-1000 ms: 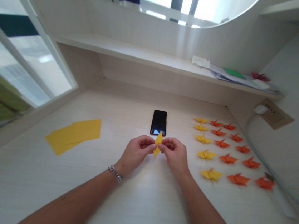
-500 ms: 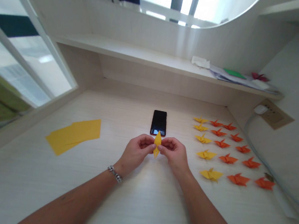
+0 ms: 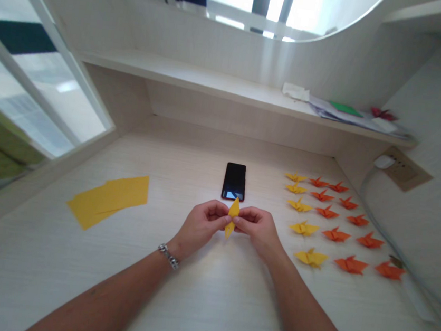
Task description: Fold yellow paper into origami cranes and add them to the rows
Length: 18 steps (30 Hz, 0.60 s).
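A folded piece of yellow origami paper [image 3: 234, 209] is pinched between my two hands, over the middle of the desk. Its pointed ends stick out above and below my fingertips, and it leans slightly to the right at the top. My left hand [image 3: 203, 222], with a chain bracelet at the wrist, grips its left side between thumb and fingers. My right hand [image 3: 259, 229] grips the right side the same way. Just beyond the paper lies a black phone [image 3: 234, 180], flat on the desk. The fingers cover the paper's middle edges.
Rows of folded yellow cranes [image 3: 304, 228] and orange cranes [image 3: 336, 235] stand at the right. Yellow paper sheets [image 3: 115, 196] overlap at the left. A cable [image 3: 381, 226] runs along the right wall from a socket [image 3: 405, 169]. A shelf [image 3: 198, 80] spans the back, holding papers.
The folded yellow paper has tilted, its top tip shifting right, and has come slightly lower toward me. My hands moved little and still grip it.
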### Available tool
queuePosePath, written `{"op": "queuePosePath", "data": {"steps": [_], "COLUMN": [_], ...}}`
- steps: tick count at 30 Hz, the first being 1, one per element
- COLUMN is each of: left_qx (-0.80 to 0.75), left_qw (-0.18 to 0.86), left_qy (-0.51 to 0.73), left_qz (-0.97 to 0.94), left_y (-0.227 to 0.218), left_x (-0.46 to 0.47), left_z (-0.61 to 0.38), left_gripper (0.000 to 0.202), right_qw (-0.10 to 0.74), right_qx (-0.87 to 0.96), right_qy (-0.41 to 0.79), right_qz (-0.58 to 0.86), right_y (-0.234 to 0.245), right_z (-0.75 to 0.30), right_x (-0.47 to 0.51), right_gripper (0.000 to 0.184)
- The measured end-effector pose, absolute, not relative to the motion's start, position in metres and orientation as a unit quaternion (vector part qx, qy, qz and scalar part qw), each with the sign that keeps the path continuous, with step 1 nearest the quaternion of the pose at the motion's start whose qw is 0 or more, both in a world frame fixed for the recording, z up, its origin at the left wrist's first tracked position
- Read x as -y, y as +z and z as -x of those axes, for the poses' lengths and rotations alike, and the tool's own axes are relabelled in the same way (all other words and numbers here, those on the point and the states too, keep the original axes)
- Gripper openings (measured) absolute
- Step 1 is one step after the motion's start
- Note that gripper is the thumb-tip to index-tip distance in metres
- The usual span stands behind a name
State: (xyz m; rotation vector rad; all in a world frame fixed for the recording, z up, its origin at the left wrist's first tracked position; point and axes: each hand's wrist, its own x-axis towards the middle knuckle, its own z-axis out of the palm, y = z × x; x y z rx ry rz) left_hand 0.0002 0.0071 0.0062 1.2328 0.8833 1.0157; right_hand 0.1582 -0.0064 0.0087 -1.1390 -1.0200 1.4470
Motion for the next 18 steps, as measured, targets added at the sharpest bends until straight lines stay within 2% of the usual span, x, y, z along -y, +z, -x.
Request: {"op": "queuePosePath", "data": {"steps": [8, 18], "left_qx": [-0.359, -0.361], "left_qw": [0.682, 0.665], "left_qy": [0.439, 0.437], "left_qz": [-0.463, -0.487], "left_y": [0.0081, 0.0081], "left_x": [-0.0080, -0.0062], "left_z": [0.0015, 0.0007], "left_gripper": [0.015, 0.007], "right_qw": [0.516, 0.500], "right_qx": [0.412, 0.405], "right_qy": [0.594, 0.635], "right_qz": [0.460, 0.428], "right_y": [0.0041, 0.0077], "right_z": [-0.1592, -0.1624], "right_x": [0.0073, 0.0080], "right_gripper": [0.025, 0.018]}}
